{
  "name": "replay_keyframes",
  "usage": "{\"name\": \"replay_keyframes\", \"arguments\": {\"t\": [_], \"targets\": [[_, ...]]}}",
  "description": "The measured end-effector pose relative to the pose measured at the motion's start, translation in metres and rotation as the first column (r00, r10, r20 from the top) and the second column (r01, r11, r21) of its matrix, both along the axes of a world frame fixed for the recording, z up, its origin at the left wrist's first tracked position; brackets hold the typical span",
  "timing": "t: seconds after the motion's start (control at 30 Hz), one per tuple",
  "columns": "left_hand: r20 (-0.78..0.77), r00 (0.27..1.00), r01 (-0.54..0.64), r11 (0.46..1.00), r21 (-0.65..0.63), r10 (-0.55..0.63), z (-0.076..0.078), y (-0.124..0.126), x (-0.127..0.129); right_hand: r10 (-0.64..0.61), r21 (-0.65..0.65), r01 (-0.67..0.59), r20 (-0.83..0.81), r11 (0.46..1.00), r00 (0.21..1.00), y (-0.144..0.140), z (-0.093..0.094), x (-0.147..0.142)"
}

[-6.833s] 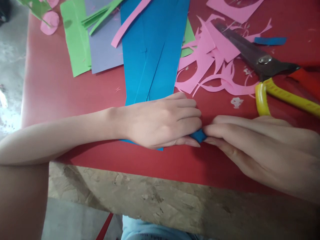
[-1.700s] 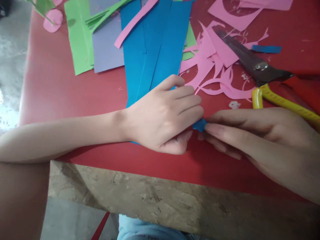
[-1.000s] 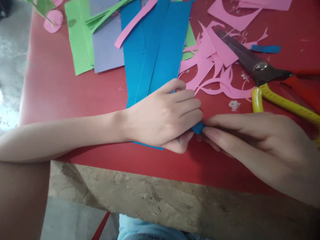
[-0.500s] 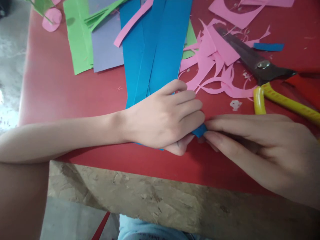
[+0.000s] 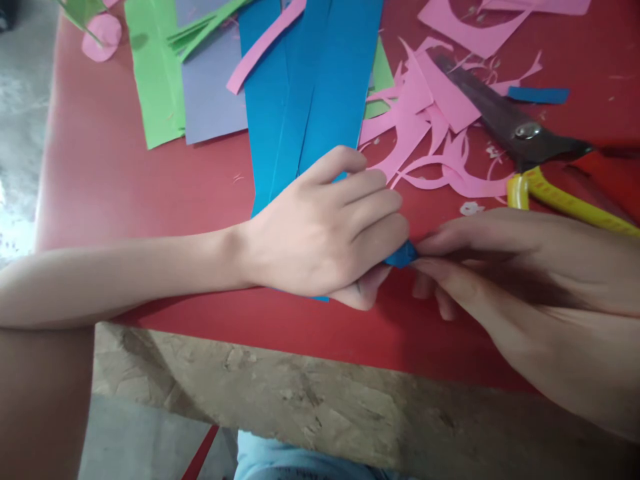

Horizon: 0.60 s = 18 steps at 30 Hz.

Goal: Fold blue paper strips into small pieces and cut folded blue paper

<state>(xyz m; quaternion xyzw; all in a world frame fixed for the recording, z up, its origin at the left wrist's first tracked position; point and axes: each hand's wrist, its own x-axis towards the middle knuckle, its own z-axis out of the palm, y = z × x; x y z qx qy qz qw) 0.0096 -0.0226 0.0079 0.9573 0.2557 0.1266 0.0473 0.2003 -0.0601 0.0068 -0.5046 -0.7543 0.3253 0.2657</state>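
While the left hand [image 5: 320,233] and right hand [image 5: 520,280] pinch the small blue paper roll [image 5: 401,255] between fingertips at centre frame, even pressure should keep it tight; scissors [image 5: 520,137] lie at two o'clock.

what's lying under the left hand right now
Blue paper strips run under the left hand; a corner shows below it. How they join the small blue piece is covered.

Worn on the person's head, one camera looks steeply down, close above the left hand [image 5: 320,233] and right hand [image 5: 530,280].
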Motion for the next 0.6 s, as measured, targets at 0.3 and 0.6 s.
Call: {"name": "replay_keyframes", "arguments": {"t": [0.3,0.6], "targets": [[0.076,0.996,0.039,0.996,0.084,-0.045,-0.0036,-0.0008,-0.0019,0.074,0.153,-0.097,0.15,0.983,0.986,-0.0002,-0.0035,0.0105],[0.087,0.993,0.071,0.995,0.077,-0.078,-0.0063,-0.0022,-0.0028,0.126,0.308,-0.187,0.209,0.933,0.97,-0.0004,0.0038,0.0027]]}}
